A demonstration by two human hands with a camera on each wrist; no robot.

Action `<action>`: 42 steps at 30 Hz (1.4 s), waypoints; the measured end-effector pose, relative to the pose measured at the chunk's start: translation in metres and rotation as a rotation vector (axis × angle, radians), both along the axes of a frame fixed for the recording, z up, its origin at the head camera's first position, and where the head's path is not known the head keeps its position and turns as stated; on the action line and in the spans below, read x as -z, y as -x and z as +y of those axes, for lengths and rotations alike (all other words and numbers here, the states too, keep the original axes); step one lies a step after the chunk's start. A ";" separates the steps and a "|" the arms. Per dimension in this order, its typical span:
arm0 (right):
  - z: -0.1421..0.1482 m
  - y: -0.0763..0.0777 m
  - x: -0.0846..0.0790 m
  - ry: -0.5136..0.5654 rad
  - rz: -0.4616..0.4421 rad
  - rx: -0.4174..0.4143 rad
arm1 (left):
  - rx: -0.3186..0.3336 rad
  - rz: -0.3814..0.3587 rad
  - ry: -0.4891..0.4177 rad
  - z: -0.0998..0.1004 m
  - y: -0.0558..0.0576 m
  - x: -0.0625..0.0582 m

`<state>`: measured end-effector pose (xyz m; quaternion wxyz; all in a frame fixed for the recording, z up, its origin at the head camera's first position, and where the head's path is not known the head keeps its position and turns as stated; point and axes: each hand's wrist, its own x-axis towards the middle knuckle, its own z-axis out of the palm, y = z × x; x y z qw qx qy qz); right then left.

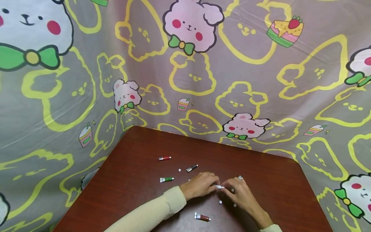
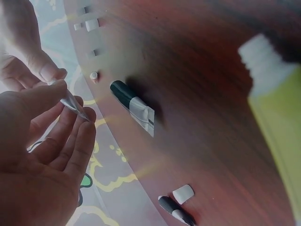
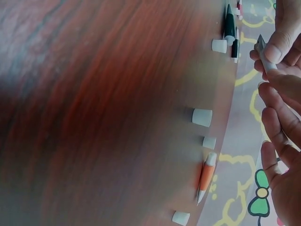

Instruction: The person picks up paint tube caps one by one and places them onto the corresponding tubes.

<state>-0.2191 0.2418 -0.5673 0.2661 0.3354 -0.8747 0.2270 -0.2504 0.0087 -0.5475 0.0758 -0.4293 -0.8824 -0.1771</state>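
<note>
A small white-and-silver paint tube (image 1: 219,187) is held between both hands over the table. My left hand (image 1: 201,185) pinches its flat crimped end between thumb and fingers; that silver end (image 2: 75,106) sticks out past the fingertips in the left wrist view. At the tube's other end, the thumb and forefinger of my right hand (image 1: 240,193) grip the tip, which they mostly cover. The right hand's other fingers extend loosely. Below the hands lie several small white caps, one cap (image 1: 220,202) just under the tube. An orange tube (image 3: 207,176) lies beyond the right hand.
On the table (image 1: 139,203) lie a red tube (image 1: 165,158), a black tube (image 1: 192,168), a green tube (image 1: 166,179) and a brown tube (image 1: 202,217). A yellow uncapped tube (image 2: 277,103) looms close in the left wrist view. A patterned curtain (image 1: 197,74) hangs behind the table.
</note>
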 end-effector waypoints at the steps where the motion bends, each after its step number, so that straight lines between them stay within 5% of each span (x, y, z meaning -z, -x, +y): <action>1: 0.000 0.000 0.000 0.003 0.000 0.003 | 0.002 0.001 -0.001 0.000 0.000 0.000; 25: -0.004 0.003 -0.004 0.084 -0.069 0.130 | 0.018 0.005 -0.106 0.004 0.002 -0.002; 35: -0.002 0.003 -0.002 0.152 -0.114 0.037 | -0.007 -0.004 -0.097 0.005 0.002 0.002; 42: 0.000 -0.001 -0.001 0.141 -0.158 0.061 | -0.018 -0.004 -0.084 0.005 0.002 0.002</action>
